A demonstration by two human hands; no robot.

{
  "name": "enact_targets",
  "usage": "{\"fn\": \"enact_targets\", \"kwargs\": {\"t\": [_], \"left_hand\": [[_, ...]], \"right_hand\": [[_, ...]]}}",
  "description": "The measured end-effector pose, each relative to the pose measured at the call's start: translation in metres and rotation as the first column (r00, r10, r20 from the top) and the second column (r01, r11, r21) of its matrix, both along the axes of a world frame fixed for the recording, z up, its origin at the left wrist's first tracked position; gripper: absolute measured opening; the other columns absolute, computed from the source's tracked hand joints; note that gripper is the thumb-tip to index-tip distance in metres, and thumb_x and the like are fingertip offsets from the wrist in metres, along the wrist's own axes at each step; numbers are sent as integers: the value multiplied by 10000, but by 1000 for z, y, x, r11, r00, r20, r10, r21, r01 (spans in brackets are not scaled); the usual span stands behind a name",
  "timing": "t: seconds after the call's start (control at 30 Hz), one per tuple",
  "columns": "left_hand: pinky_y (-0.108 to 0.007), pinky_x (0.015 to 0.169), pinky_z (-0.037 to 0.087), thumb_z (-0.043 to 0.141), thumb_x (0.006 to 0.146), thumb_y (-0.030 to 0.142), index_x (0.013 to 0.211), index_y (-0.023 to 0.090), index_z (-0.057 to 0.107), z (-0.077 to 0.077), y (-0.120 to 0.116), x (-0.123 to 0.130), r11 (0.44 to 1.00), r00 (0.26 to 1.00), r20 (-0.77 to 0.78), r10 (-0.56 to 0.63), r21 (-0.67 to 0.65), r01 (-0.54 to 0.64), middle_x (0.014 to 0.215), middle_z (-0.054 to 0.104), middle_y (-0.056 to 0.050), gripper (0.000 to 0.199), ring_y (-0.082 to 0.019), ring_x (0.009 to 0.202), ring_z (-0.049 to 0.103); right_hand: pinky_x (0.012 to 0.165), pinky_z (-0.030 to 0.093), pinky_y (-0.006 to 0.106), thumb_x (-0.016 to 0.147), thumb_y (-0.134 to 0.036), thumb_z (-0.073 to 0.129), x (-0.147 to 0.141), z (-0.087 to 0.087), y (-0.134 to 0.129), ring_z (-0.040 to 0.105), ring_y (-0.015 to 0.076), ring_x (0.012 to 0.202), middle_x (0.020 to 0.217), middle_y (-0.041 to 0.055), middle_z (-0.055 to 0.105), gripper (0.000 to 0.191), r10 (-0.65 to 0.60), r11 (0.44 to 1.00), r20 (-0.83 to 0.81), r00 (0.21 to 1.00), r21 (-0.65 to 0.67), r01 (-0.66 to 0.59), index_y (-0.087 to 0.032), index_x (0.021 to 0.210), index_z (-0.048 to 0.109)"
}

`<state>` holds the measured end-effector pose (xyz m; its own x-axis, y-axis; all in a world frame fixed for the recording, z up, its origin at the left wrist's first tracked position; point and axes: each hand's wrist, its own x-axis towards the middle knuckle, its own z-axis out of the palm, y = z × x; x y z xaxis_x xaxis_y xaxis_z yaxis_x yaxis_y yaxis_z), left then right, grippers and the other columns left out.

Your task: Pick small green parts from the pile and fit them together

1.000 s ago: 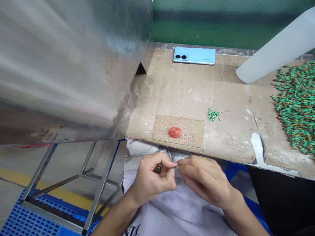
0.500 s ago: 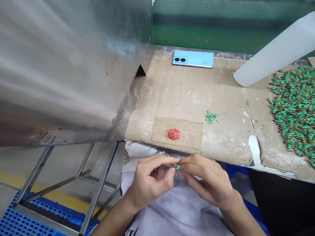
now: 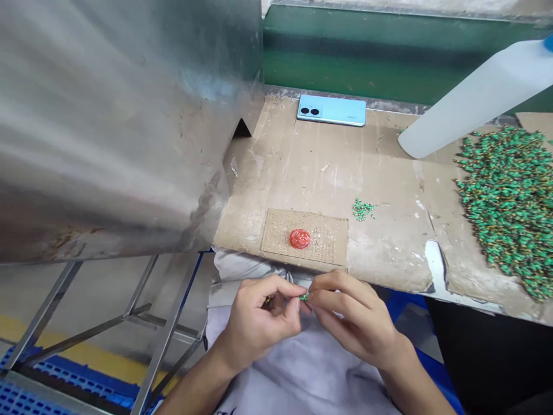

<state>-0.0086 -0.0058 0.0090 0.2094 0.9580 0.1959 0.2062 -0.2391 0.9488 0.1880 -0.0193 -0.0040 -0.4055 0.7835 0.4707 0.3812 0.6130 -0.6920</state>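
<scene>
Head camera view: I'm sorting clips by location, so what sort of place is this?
Probably a factory workshop for small hand work: a heap of small green parts on a cardboard-covered bench, a big sheet-metal housing, and blue plastic floor grating.

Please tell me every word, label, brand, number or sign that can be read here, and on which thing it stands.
Light blue rectangular smartphone: small printed mark on its back, too small to read.
Pale grey fabric garment: dark print at the picture's bottom edge, cut off and unreadable.
No other text can be read.

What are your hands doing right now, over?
Left hand, right hand meeting at tiny green part, pinched in fingers. White cloth below. Cardboard-covered bench edge just ahead.
</scene>
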Motion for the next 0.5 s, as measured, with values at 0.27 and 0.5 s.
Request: {"fn": "enact_targets", "kwargs": {"t": [0.27,0.5], "left_hand": [[-178,415,488,675,815,55,893,152,794,-6,-3,-1,984,993,112,-40,-168,59,652,814,-26,173,-136,451,691],[-164,393,419,676,798,54,855,148,788,-4,-1,0,985,996,83,-26,-166,40,627,798,-15,157,-89,392,563]], "right_hand": [[728,631,299,985,-31,607,0,-6,-1,723,177,868,982,74,738,234,6,998,-71,997,-66,-11,-174,1167,644],[698,626,303,1004,-45,592,3,-3,0,717,186,866,1003,91,707,201,2,999,-7,1000,-42,-2,-178,1139,658]]}}
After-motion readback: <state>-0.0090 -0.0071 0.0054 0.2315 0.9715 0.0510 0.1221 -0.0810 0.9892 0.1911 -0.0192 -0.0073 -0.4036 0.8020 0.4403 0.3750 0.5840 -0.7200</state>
